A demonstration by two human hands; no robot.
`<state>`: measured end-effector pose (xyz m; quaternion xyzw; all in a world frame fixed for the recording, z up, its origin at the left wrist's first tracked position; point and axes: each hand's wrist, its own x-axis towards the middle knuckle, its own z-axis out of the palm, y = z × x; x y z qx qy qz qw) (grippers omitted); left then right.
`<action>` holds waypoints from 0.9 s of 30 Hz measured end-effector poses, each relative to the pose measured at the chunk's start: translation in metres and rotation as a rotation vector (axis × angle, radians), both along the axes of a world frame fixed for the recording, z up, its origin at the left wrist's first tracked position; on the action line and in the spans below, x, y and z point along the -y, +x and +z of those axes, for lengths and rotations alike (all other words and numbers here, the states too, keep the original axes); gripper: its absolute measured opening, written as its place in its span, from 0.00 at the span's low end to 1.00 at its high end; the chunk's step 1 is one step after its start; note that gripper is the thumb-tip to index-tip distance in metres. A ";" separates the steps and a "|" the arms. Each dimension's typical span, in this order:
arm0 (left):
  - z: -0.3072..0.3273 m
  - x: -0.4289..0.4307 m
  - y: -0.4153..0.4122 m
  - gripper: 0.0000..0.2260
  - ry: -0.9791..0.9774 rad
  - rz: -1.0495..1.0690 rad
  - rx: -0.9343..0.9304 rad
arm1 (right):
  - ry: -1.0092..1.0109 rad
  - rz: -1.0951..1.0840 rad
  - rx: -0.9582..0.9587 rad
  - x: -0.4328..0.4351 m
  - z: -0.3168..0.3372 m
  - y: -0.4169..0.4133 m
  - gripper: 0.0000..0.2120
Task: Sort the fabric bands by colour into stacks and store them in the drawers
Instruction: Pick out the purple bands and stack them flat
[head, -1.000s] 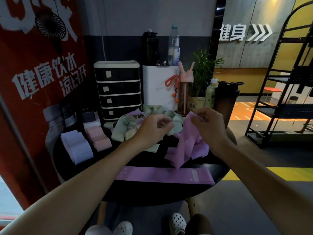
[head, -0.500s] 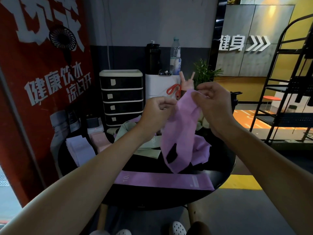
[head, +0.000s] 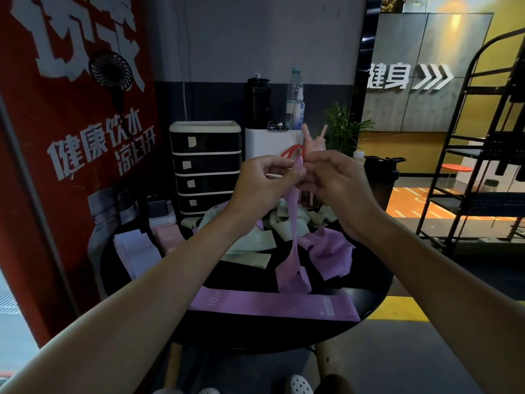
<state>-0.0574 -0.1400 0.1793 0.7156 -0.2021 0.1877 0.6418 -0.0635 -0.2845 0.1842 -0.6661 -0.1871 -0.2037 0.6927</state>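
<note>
Purple band (head: pixel 290 277), pinched at its top edge by both hands and hanging twisted above the table (head: pixel 369 282), its lower loop just over the near edge. The left hand (head: pixel 262 186) and right hand (head: pixel 335 180) meet close together at chest height, fingers curled on the fabric; lifting the band clear probably lets it drop straight so the twist can be worked out before it is laid flat. A second purple band (head: pixel 272 304) lies flat along the near edge, apparently the base of the purple stack, and a third, crumpled one (head: pixel 329 251) lies just behind it. The unsorted green bands (head: pixel 250 243) are heaped mid-table. At the left edge, a pale stack (head: pixel 136 251) and a pink stack (head: pixel 167 236) sit side by side, placed near the drawers (head: pixel 206 163), which stand at the back with all four fronts closed; nothing appears stored yet. The table is round, black and glossy. Behind it are a white box (head: pixel 270 140) carrying bottles, and a plant (head: pixel 345 129). A red banner (head: pixel 71 137) with a small fan (head: pixel 110 71) fills the left wall; a black rack (head: pixel 483 166) stands at the right in a dim room.
</note>
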 end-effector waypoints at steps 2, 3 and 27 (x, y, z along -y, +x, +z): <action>0.000 -0.004 -0.001 0.09 0.007 -0.009 -0.010 | -0.034 0.019 -0.011 0.001 -0.002 0.002 0.10; -0.001 -0.005 -0.001 0.08 0.025 -0.010 -0.003 | -0.059 0.015 -0.014 0.001 -0.003 0.002 0.10; 0.028 -0.034 0.003 0.05 -0.063 0.080 0.099 | -0.154 0.065 -0.138 -0.026 -0.017 0.007 0.04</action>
